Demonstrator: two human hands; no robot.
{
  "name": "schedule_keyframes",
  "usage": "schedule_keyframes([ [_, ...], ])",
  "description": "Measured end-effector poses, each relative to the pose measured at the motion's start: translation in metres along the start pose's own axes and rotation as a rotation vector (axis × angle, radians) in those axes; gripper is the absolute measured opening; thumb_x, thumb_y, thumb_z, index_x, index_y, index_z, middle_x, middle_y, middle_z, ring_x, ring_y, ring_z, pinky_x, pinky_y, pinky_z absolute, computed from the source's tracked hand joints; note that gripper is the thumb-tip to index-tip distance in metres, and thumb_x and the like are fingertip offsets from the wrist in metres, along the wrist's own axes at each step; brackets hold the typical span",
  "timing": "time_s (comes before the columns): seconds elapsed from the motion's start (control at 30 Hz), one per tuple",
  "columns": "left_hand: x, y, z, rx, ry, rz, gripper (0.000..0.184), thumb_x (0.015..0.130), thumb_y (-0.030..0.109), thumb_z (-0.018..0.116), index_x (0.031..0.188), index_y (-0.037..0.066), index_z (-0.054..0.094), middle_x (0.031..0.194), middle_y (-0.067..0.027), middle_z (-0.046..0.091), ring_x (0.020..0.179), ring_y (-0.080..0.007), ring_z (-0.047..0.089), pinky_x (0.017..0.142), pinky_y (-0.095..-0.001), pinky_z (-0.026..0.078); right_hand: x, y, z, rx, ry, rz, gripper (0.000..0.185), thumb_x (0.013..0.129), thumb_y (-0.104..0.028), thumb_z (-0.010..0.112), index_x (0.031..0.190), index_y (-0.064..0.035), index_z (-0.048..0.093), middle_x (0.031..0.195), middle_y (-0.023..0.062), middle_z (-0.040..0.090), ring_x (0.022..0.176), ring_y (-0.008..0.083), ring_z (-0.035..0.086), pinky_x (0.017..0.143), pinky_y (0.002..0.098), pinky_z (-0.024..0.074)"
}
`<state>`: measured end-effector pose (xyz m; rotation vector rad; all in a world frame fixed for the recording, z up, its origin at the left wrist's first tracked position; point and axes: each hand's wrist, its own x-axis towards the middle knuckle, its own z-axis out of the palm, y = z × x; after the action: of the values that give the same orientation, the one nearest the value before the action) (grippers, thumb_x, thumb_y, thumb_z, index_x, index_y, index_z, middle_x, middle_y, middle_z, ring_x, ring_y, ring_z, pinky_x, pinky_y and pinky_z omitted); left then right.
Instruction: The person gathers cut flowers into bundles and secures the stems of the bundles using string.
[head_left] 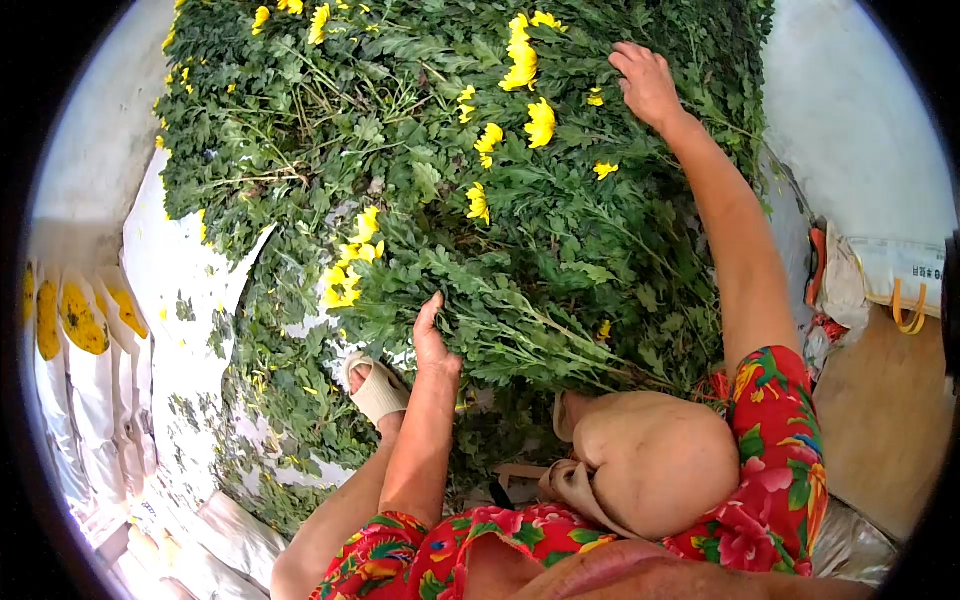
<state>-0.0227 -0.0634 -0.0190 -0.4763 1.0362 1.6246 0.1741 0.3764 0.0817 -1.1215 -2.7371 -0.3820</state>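
Observation:
My left hand [436,345] is closed round a bunch of leafy stems [510,320], with its thumb up and its other fingers hidden under the leaves. Yellow flowers [345,285] show at the bunch's left end, and its stems run right toward my raised knee. Higher up, my right hand [648,85] rests on the big heap of green stems [590,230], fingers bent down into the leaves; what they grip, if anything, is hidden. More yellow blooms [520,60] lie on the heap to the left of that hand.
Wrapped flower bundles [85,330] in white sleeves stand at the far left beside a white sheet [170,280]. Loose leaves cover the floor round my sandalled foot [378,390]. At the right are a printed bag [905,270] and a brown board [870,410].

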Motion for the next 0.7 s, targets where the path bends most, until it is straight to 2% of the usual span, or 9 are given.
schedule_keyframes([
  [0.1,-0.002,0.002,0.003,0.003,0.000,0.019,0.027,0.083,0.024,0.069,0.103,0.006,0.064,0.102,-0.0077,0.068,0.093,-0.0260,0.066,0.084,-0.0424,0.054,-0.005,0.001,0.003,0.027,0.080,-0.028,0.040,0.087,-0.002,0.062,0.125,-0.0119,0.055,0.137,0.0099,0.048,0.130,0.0314,0.041,0.108,0.0505,0.0320],
  [0.17,0.005,-0.001,-0.002,-0.034,-0.088,0.014,0.027,0.083,0.024,0.069,0.102,0.006,0.064,0.102,-0.0082,0.068,0.093,-0.0258,0.065,0.084,-0.0419,0.054,-0.010,0.002,-0.002,0.054,0.009,-0.007,0.040,0.088,-0.002,0.061,0.126,-0.0122,0.054,0.137,0.0097,0.047,0.129,0.0321,0.042,0.108,0.0514,0.0327],
  [0.23,-0.007,0.002,0.005,-0.007,-0.079,0.009,0.029,0.083,0.025,0.069,0.104,0.006,0.064,0.104,-0.0086,0.068,0.093,-0.0257,0.065,0.085,-0.0420,0.054,-0.017,0.002,-0.002,0.155,-0.006,0.045,0.039,0.087,-0.001,0.061,0.124,-0.0115,0.054,0.138,0.0112,0.045,0.129,0.0340,0.040,0.107,0.0526,0.0328],
  [0.27,-0.006,0.001,0.004,-0.006,-0.101,0.010,0.030,0.083,0.025,0.068,0.106,0.005,0.064,0.104,-0.0087,0.068,0.093,-0.0258,0.065,0.085,-0.0420,0.054,-0.014,0.002,0.003,0.089,0.075,0.009,0.040,0.087,0.000,0.060,0.125,-0.0116,0.055,0.143,0.0130,0.040,0.131,0.0358,0.038,0.108,0.0529,0.0326],
  [0.37,-0.007,0.003,0.005,0.011,-0.109,0.005,0.032,0.083,0.024,0.067,0.109,0.005,0.063,0.106,-0.0091,0.068,0.094,-0.0265,0.065,0.086,-0.0423,0.053,0.000,-0.002,0.009,-0.008,0.095,0.026,0.042,0.086,0.001,0.059,0.126,-0.0118,0.055,0.147,0.0149,0.037,0.134,0.0366,0.036,0.108,0.0516,0.0322],
  [0.43,-0.019,0.008,0.017,0.018,-0.027,-0.001,0.031,0.083,0.024,0.067,0.107,0.005,0.063,0.105,-0.0094,0.068,0.095,-0.0266,0.065,0.086,-0.0424,0.053,0.006,-0.004,0.010,-0.027,0.043,0.043,0.045,0.084,0.003,0.058,0.126,-0.0121,0.055,0.149,0.0142,0.036,0.136,0.0346,0.034,0.110,0.0493,0.0312],
  [0.5,-0.014,0.007,0.012,0.007,-0.047,0.017,0.029,0.084,0.023,0.067,0.107,0.005,0.063,0.104,-0.0095,0.068,0.094,-0.0263,0.066,0.085,-0.0421,0.054,0.012,-0.008,0.010,-0.037,-0.027,0.040,0.046,0.082,0.004,0.057,0.125,-0.0100,0.056,0.143,0.0134,0.043,0.133,0.0329,0.038,0.108,0.0480,0.0320],
  [0.63,-0.010,0.006,0.012,0.001,-0.107,-0.001,0.027,0.085,0.023,0.066,0.105,0.004,0.064,0.103,-0.0094,0.069,0.092,-0.0256,0.066,0.084,-0.0412,0.055,0.001,0.000,0.001,0.020,-0.056,0.003,0.043,0.080,0.006,0.056,0.121,-0.0067,0.056,0.133,0.0120,0.050,0.127,0.0317,0.042,0.105,0.0474,0.0330],
  [0.7,-0.005,0.004,0.008,-0.014,-0.147,-0.002,0.028,0.085,0.023,0.066,0.105,0.004,0.064,0.103,-0.0097,0.069,0.092,-0.0256,0.066,0.084,-0.0411,0.054,-0.018,0.013,-0.008,0.104,0.253,-0.068,0.039,0.079,0.005,0.056,0.117,-0.0039,0.056,0.120,0.0147,0.054,0.115,0.0337,0.049,0.098,0.0477,0.0382],
])
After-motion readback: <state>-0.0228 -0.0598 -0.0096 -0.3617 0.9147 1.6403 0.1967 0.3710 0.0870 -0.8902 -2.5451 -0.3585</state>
